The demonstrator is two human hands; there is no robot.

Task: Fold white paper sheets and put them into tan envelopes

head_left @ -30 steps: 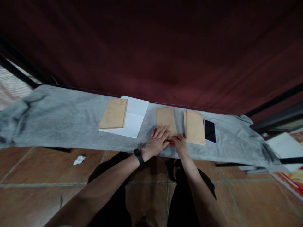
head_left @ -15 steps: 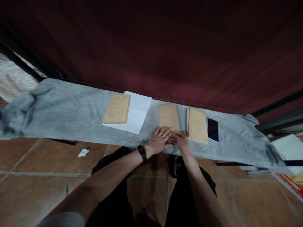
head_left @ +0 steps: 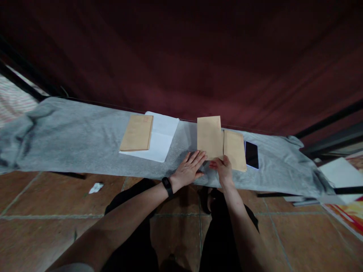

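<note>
My right hand (head_left: 222,169) pinches the near edge of a brown envelope (head_left: 209,136) and holds it lifted and tilted above the grey cloth (head_left: 70,139). My left hand (head_left: 189,168), with a black band at the wrist, lies flat on the cloth just left of that envelope, fingers stretched out. To the right lies a stack of brown envelopes (head_left: 235,150). Further left another brown envelope (head_left: 137,133) rests on a white sheet (head_left: 161,140).
A dark phone (head_left: 251,155) lies on the cloth right of the stack. A dark red curtain (head_left: 181,56) hangs behind the table. A crumpled paper scrap (head_left: 95,187) lies on the tiled floor. White and coloured sheets (head_left: 343,177) sit at the far right.
The middle envelope lay flat under both hands; now my right hand has raised it off the cloth and shifted it toward the stack. My left hand stays on the cloth.
</note>
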